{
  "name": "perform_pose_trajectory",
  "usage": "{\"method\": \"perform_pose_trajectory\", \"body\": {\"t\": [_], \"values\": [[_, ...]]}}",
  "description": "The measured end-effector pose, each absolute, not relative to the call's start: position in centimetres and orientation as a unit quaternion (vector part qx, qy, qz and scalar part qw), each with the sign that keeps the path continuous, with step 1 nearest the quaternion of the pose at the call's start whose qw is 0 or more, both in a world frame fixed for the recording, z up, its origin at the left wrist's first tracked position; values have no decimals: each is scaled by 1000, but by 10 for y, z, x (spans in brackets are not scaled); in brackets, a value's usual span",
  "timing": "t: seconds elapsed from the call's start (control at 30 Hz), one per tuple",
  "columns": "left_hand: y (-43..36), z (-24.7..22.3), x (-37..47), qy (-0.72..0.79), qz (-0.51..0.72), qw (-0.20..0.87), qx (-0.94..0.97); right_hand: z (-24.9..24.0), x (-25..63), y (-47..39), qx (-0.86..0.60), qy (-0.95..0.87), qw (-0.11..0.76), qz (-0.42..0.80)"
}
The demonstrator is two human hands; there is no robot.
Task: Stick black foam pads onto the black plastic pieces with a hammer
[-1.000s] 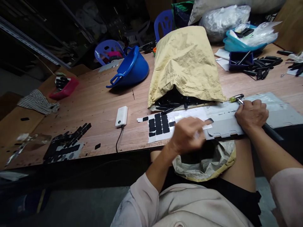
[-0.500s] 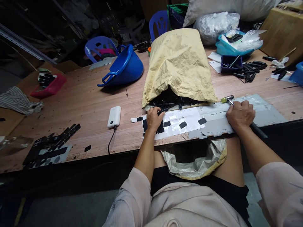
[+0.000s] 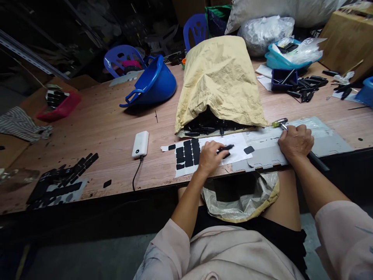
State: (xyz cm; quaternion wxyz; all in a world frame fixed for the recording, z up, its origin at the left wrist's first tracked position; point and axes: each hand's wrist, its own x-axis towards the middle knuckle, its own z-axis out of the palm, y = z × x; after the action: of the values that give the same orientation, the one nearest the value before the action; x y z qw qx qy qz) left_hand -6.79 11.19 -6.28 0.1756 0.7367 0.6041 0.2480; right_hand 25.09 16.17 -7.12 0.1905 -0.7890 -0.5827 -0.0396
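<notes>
My left hand [image 3: 210,157] is over the white sheet, its fingers closed on a slim black pen-like piece [image 3: 229,147]. Black rounded pads [image 3: 189,153] lie in rows on the sheet to its left, and a single black pad [image 3: 249,149] is to its right. A small hammer [image 3: 279,123] with a yellowish-tipped head is gripped in my right hand [image 3: 297,142], which rests on the grey board [image 3: 274,157]. Its dark handle sticks out behind the hand. Beyond my left hand, a yellowish sack [image 3: 221,77] lies with its mouth towards me, showing more black pieces inside.
A white power bank [image 3: 140,144] with a cable lies to the left. Further back are a tilted blue basin [image 3: 157,81] and a red tray [image 3: 60,107]. Loose black parts [image 3: 311,85] surround a dark box [image 3: 284,80] at right. An open sack [image 3: 241,212] hangs at my lap.
My left hand has moved right from the sack's mouth onto the middle of the sheet, carrying the black pen-like piece. The pads at left are uncovered. My right hand stays put with the hammer.
</notes>
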Motion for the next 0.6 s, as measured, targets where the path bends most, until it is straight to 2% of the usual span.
{"method": "perform_pose_trajectory", "body": {"t": [0.13, 0.33, 0.5, 0.6], "values": [[95, -71, -34, 552, 213, 207, 779, -73, 253, 162, -788, -579, 205, -37], [94, -89, -24, 567, 236, 201, 763, -74, 252, 162, -790, -574, 208, -47], [98, -91, -27, 555, 243, 221, 764, -57, 255, 163, -808, -559, 183, 25], [99, -93, -27, 552, 259, 231, 758, -45, 251, 150, -802, -544, 244, 46]]}}
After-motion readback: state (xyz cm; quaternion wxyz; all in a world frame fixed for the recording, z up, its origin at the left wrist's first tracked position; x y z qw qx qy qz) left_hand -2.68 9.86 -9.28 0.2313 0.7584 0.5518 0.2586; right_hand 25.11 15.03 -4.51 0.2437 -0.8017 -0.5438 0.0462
